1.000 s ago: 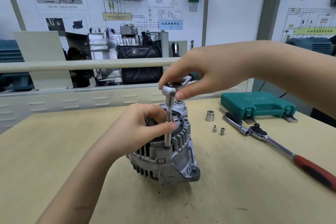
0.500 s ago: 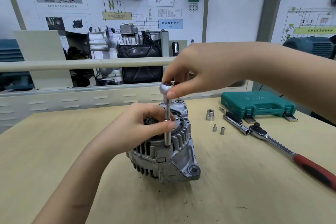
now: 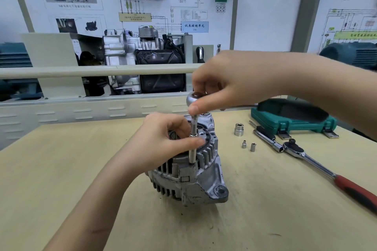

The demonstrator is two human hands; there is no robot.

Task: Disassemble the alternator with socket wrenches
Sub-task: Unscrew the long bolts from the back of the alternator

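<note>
Pale wooden bench point(image 3: 61, 169), training boards behind. Grey finned alternator point(image 3: 189, 177) at centre. Chrome socket extension point(image 3: 192, 144) upright on its near rim. Left hand point(image 3: 163, 144) fingers pinching the shaft; right hand point(image 3: 230, 81) fingers curled on small ratchet head point(image 3: 193, 98), handle pointing right. Swing room open; green case point(image 3: 291, 118), loose sockets point(image 3: 247, 145), red-handled ratchet point(image 3: 326, 171) well right.
</note>
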